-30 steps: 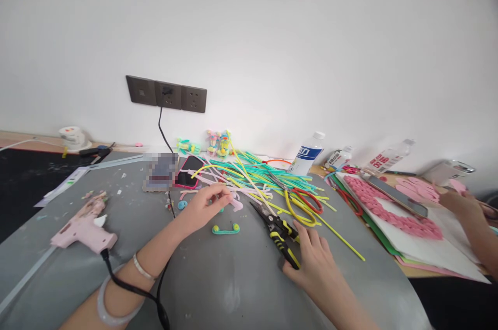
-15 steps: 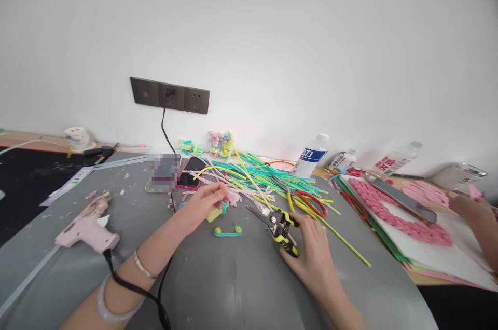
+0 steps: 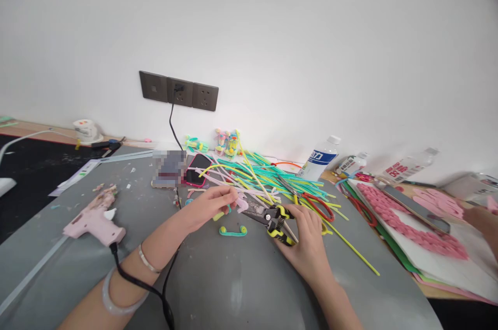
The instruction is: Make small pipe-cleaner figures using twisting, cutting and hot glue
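Observation:
My left hand (image 3: 218, 202) is closed in a pinch, with a small curled lilac pipe cleaner piece (image 3: 242, 204) at its fingertips. My right hand (image 3: 307, 236) is wrapped round snips (image 3: 277, 222) with black and yellow handles. Their blades point left and reach close to the lilac piece; whether they touch it I cannot tell. Below the left fingers, a turquoise pipe cleaner bar with yellow coiled ends (image 3: 233, 231) lies on the grey table (image 3: 233, 288). A yellow and turquoise piece is partly hidden under that hand.
Behind the hands spreads a pile of pipe cleaners (image 3: 268, 174), with red-handled scissors (image 3: 317, 205) on it. A pink glue gun (image 3: 95, 223) lies left, its cord beneath my left forearm. A bottle (image 3: 319, 160) stands behind. Another person's hand (image 3: 482, 223) shows at far right.
The snips have moved left, bringing their blades close to the lilac piece and my left fingertips. My left hand stays pinched in nearly the same place. The view has shifted slightly.

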{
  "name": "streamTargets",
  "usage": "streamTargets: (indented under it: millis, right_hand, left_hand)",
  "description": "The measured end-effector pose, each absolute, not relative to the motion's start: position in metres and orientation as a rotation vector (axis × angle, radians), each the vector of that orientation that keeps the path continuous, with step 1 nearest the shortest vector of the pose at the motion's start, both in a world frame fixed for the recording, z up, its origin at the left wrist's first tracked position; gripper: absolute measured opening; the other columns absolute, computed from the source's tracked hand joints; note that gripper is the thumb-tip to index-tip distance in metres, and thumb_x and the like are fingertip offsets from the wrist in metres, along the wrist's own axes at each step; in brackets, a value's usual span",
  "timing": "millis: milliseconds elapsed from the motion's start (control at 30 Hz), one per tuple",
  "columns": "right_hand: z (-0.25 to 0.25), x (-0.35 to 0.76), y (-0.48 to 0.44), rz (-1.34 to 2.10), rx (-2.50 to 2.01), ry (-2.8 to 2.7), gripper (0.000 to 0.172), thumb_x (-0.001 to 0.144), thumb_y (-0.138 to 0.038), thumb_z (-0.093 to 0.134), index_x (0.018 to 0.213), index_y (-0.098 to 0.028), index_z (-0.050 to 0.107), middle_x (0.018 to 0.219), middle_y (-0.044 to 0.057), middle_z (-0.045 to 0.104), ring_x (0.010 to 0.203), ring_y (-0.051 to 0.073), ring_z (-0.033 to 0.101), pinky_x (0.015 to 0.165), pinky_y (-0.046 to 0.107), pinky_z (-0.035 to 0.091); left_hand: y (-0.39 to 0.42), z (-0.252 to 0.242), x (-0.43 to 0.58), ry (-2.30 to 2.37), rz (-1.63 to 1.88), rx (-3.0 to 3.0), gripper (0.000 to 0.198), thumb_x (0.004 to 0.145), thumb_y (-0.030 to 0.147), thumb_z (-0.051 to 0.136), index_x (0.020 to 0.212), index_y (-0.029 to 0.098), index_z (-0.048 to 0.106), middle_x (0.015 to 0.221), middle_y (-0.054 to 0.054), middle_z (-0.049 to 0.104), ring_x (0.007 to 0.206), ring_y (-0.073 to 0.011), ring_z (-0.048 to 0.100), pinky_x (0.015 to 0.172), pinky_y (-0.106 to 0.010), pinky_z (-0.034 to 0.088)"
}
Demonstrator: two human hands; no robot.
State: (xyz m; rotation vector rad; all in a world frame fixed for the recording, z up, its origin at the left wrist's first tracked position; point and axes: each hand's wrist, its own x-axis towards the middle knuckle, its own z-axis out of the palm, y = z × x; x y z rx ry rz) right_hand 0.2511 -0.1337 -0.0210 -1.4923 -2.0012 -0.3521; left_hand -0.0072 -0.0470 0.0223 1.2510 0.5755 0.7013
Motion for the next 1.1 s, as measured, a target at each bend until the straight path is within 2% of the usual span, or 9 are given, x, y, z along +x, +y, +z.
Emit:
streamTargets:
  millis: [333, 767, 900, 1100]
  right_hand:
    - [-0.019, 0.251, -0.141, -0.391, -1.500, -2.009, 0.041, 0.084, -0.031, 0.064, 0.121, -0.023, 0.049, 0.105, 0.009, 0.062, 0.096, 0.029, 0.055, 0.083, 0.040, 0.039]
    - [-0.020, 0.254, -0.153, -0.442, -1.566, -2.056, 0.050, 0.078, -0.029, 0.065, 0.125, -0.024, 0.046, 0.104, 0.009, 0.062, 0.096, 0.031, 0.057, 0.083, 0.040, 0.038]
    - [-0.016, 0.253, -0.155, -0.462, -1.594, -2.044, 0.048, 0.080, -0.030, 0.063, 0.124, -0.025, 0.046, 0.106, 0.010, 0.062, 0.097, 0.032, 0.057, 0.085, 0.042, 0.038]
    - [-0.009, 0.256, -0.154, -0.365, -1.555, -2.106, 0.046, 0.078, -0.026, 0.062, 0.122, -0.026, 0.046, 0.104, 0.008, 0.060, 0.098, 0.031, 0.057, 0.086, 0.042, 0.037]
  left_hand:
    - [-0.049, 0.022, -0.008, 0.580, 0.695, 1.274, 0.046, 0.081, 0.060, 0.067, 0.069, 0.018, 0.053, 0.075, 0.001, 0.046, 0.072, -0.0127, 0.040, 0.066, -0.025, 0.033]
    - [-0.051, 0.026, -0.003, 0.675, 0.827, 1.404, 0.052, 0.076, 0.068, 0.066, 0.067, 0.018, 0.052, 0.074, -0.001, 0.053, 0.068, -0.0130, 0.042, 0.062, -0.025, 0.030]
    - [-0.051, 0.024, -0.004, 0.669, 0.791, 1.396, 0.050, 0.079, 0.066, 0.065, 0.067, 0.018, 0.053, 0.075, -0.002, 0.055, 0.065, -0.0128, 0.039, 0.059, -0.026, 0.027]
    - [-0.049, 0.021, -0.007, 0.590, 0.731, 1.368, 0.044, 0.082, 0.059, 0.066, 0.069, 0.018, 0.057, 0.077, -0.002, 0.056, 0.073, -0.0145, 0.046, 0.069, -0.027, 0.035]
